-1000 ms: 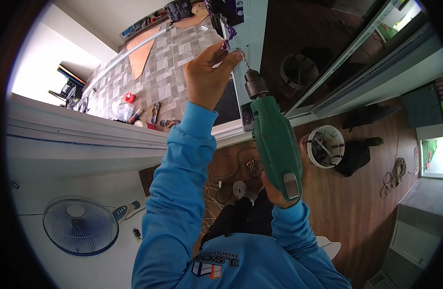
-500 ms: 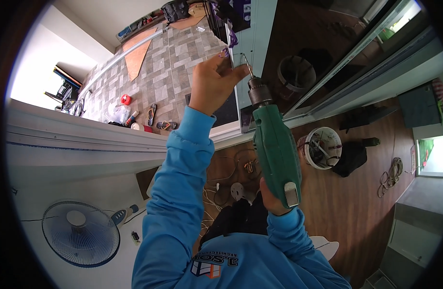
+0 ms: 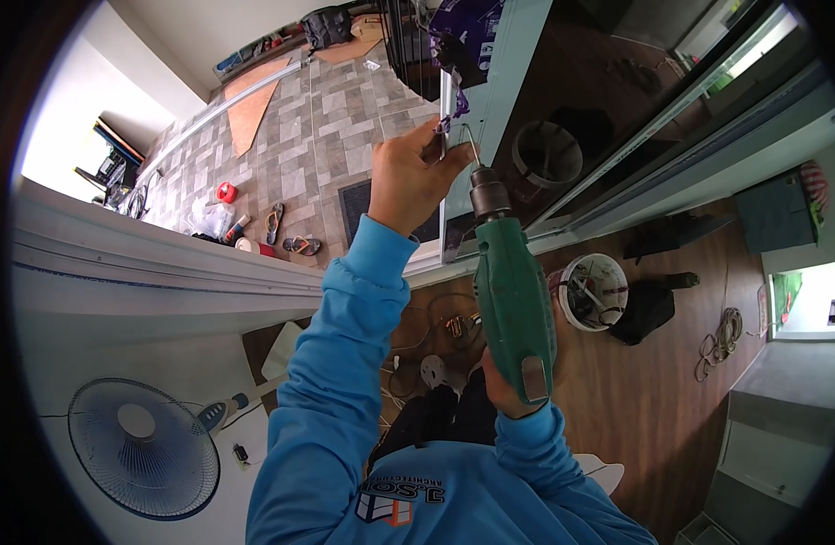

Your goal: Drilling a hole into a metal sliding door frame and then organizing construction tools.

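Note:
A green power drill (image 3: 515, 304) points away from me, with my right hand (image 3: 510, 389) wrapped round its handle underneath. Its dark chuck (image 3: 488, 193) holds a thin metal bit (image 3: 476, 153). The bit's far end lies against the pale door frame (image 3: 477, 109), beside a bent thin line; whether that is a reflection I cannot tell. My left hand (image 3: 410, 182) is closed at the frame's edge, thumb on the near face beside the bit and fingers curled round the other side. Torn purple wrapping (image 3: 457, 107) hangs just above those fingers.
Dark glass (image 3: 608, 91) fills the right side of the doorway. A white bucket of tools (image 3: 593, 292) stands by a black bag (image 3: 654, 309) on the wood floor. Cables (image 3: 436, 318) lie near my feet. Sandals (image 3: 301, 245) rest on the tiles outside; a fan (image 3: 145, 445) is at left.
My view has shifted slightly, so the drill and both hands appear a little lower. The drill is turned a bit more upright. Both hands keep their holds.

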The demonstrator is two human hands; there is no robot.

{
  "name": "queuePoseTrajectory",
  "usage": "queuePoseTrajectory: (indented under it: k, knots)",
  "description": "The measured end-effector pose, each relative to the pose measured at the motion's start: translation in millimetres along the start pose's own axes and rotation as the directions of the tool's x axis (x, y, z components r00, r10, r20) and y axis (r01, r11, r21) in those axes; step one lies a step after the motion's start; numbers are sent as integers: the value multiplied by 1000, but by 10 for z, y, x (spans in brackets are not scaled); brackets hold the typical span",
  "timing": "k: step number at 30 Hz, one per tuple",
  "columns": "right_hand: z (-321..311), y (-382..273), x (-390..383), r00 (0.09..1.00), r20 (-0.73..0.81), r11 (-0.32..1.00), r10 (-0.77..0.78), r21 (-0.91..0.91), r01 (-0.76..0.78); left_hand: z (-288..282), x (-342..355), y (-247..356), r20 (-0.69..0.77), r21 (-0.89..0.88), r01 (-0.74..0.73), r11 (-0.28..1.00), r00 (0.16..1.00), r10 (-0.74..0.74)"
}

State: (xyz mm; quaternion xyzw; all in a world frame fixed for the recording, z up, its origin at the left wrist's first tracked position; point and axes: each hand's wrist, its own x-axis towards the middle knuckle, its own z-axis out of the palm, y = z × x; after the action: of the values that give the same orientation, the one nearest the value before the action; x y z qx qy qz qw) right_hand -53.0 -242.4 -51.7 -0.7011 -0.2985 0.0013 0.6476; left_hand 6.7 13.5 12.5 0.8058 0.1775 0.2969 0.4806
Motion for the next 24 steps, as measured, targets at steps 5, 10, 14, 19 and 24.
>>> queuePoseTrajectory:
  k: [5,10,14,19,24]
  knots:
    - [81,-71,74,991,-109,964,72,261,-42,-20,-12,51,-8,35,25,999,1000,-25]
    - [121,-284,251,979,-42,979,-199,47,200,0,-28,4,-40,-12,-9,1000,999,9]
    - [100,-319,387,1000,3,995,10,-96,-10,-33,42,-25,-45,-2,0,1000,999,0]
    - [79,-175,231,1000,-20,992,19,-121,-21,-44,46,-62,-12,-154,-62,986,998,61]
    - [1,-110,-125,991,-96,990,-98,88,107,-78,-15,-166,68,-67,-19,998,997,23]
